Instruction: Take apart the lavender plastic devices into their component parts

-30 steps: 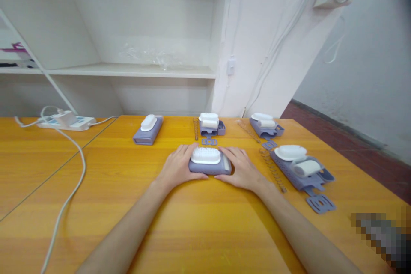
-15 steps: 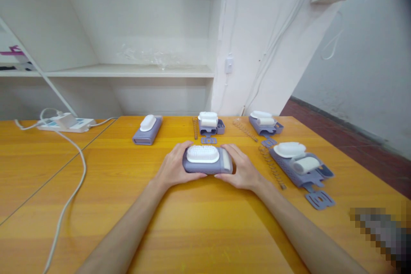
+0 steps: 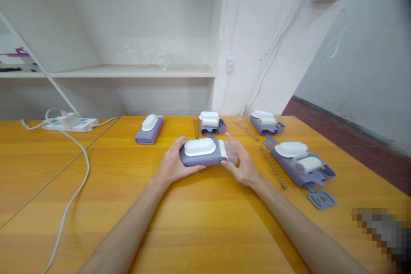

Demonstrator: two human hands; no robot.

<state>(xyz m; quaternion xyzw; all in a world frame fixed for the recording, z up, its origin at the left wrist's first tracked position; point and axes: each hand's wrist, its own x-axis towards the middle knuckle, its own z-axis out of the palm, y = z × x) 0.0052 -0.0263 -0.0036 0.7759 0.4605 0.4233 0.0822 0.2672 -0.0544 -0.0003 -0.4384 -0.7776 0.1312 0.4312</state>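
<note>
A lavender cleaning brush with a white oval bristle pad and a white roller at its right end is held above the table. My left hand wraps round its left end, thumb along the near side. My right hand grips a see-through cover at the right end, thumb at the near corner beside the roller. The cover sticks out past the roller; whether it still overlaps the body, I cannot tell.
Similar lavender brushes stand at the back left, back middle, back right and right, several with flaps open. Coil springs lie beside them. A power strip with a white cable occupies the left.
The see-through cover has shifted right, away from the roller, with my right hand. The brush has risen slightly and tilted, its right end turning a little away from me.
</note>
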